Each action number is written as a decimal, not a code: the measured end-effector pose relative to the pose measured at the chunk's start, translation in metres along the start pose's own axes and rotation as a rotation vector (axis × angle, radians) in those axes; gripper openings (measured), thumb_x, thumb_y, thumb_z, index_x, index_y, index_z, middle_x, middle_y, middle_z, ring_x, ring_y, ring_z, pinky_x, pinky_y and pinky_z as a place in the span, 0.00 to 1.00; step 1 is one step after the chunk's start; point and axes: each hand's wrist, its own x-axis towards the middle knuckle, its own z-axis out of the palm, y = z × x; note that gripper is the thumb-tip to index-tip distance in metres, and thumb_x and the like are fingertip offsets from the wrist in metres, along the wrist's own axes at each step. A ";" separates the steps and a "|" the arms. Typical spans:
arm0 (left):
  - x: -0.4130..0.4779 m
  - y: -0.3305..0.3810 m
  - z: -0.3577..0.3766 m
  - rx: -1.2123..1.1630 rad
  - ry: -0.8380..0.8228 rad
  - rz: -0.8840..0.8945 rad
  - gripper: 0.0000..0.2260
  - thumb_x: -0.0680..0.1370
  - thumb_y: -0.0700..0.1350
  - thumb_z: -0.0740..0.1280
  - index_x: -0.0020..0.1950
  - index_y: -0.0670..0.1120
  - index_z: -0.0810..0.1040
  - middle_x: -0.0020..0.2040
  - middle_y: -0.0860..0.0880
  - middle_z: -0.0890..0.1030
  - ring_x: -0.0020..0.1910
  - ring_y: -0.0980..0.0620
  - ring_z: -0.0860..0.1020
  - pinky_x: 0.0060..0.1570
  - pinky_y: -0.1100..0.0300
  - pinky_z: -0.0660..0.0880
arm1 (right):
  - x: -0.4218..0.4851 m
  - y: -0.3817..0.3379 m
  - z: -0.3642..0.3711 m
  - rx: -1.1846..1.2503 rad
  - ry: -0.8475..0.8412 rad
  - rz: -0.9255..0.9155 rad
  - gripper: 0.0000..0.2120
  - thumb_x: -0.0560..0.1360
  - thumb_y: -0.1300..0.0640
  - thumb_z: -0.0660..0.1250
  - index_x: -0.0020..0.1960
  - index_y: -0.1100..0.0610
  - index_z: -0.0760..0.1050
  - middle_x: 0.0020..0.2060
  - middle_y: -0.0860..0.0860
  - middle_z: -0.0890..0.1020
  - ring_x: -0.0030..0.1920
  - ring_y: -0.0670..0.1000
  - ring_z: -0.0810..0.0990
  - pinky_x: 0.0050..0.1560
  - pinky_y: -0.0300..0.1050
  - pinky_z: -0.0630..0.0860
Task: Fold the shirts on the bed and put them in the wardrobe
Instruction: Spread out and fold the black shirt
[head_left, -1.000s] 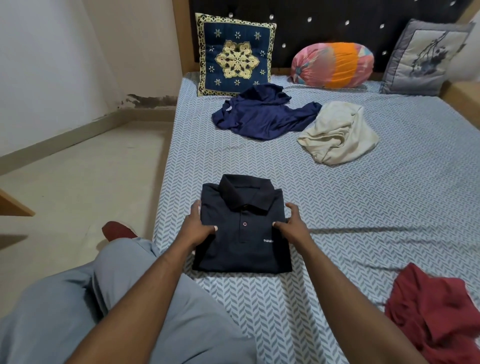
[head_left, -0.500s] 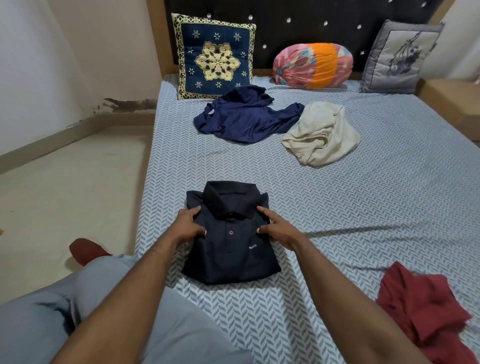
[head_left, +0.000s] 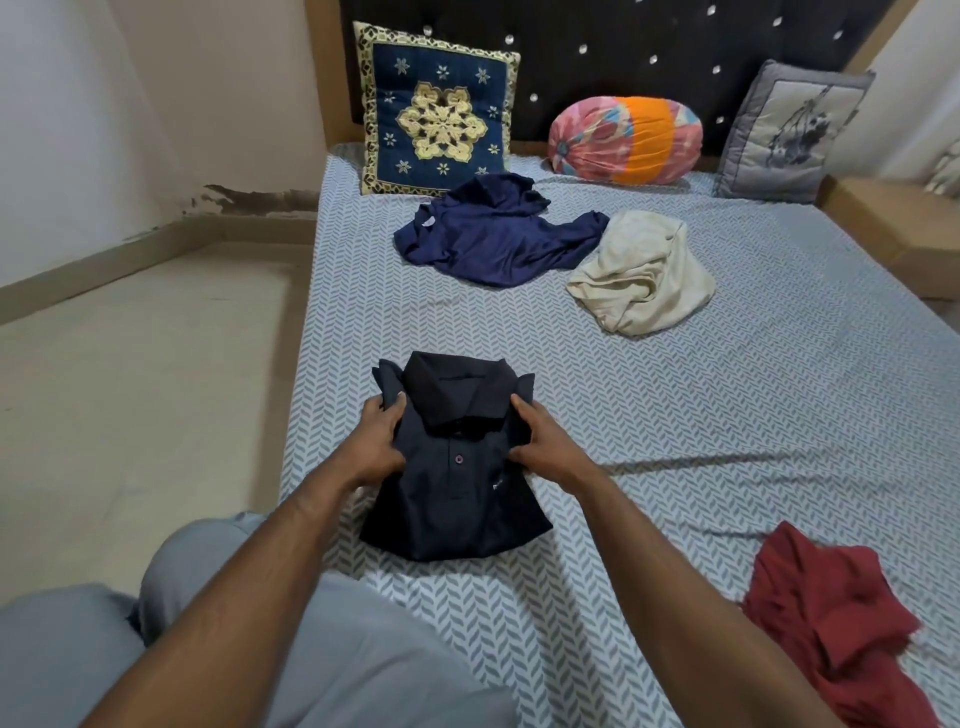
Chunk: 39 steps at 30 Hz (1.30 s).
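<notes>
A folded black polo shirt (head_left: 457, 499) is held near the bed's left edge, its collar end raised off the sheet. My left hand (head_left: 376, 444) grips its left side and my right hand (head_left: 540, 444) grips its right side, fingers curled under the fabric. Further up the bed lie a crumpled navy shirt (head_left: 493, 234) and a crumpled cream shirt (head_left: 644, 273). A crumpled red shirt (head_left: 831, 618) lies at the lower right. No wardrobe is in view.
The bed (head_left: 727, 426) has a grey chevron sheet. Against the dark headboard stand a blue-gold cushion (head_left: 436, 111), a pink-orange bolster (head_left: 626, 140) and a grey cushion (head_left: 789, 135). Bare floor (head_left: 140, 374) runs along the left. My grey-trousered knee (head_left: 291, 623) is at the bottom.
Both hands moved from the shirt's sides inward and under it, and its upper part has lifted off the sheet. The camera has shifted slightly.
</notes>
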 end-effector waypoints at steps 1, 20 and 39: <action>-0.002 -0.006 -0.008 0.009 0.008 0.008 0.44 0.70 0.31 0.70 0.80 0.45 0.50 0.73 0.43 0.54 0.72 0.44 0.62 0.71 0.59 0.63 | 0.004 -0.006 0.007 -0.017 -0.002 -0.007 0.42 0.71 0.68 0.68 0.80 0.57 0.52 0.74 0.49 0.59 0.74 0.48 0.60 0.73 0.43 0.63; -0.046 -0.055 -0.211 0.083 -0.054 -0.017 0.44 0.73 0.40 0.69 0.80 0.51 0.44 0.78 0.49 0.43 0.73 0.43 0.65 0.67 0.53 0.69 | 0.035 -0.211 0.098 -0.185 0.023 -0.075 0.45 0.68 0.74 0.68 0.79 0.59 0.53 0.78 0.55 0.54 0.78 0.52 0.54 0.75 0.49 0.61; -0.317 0.034 -0.497 -0.023 0.413 -0.421 0.44 0.74 0.34 0.65 0.80 0.56 0.41 0.79 0.52 0.42 0.69 0.45 0.69 0.53 0.56 0.74 | -0.058 -0.610 0.111 -0.297 -0.368 -0.527 0.42 0.71 0.72 0.66 0.80 0.53 0.54 0.77 0.50 0.56 0.75 0.42 0.54 0.64 0.24 0.57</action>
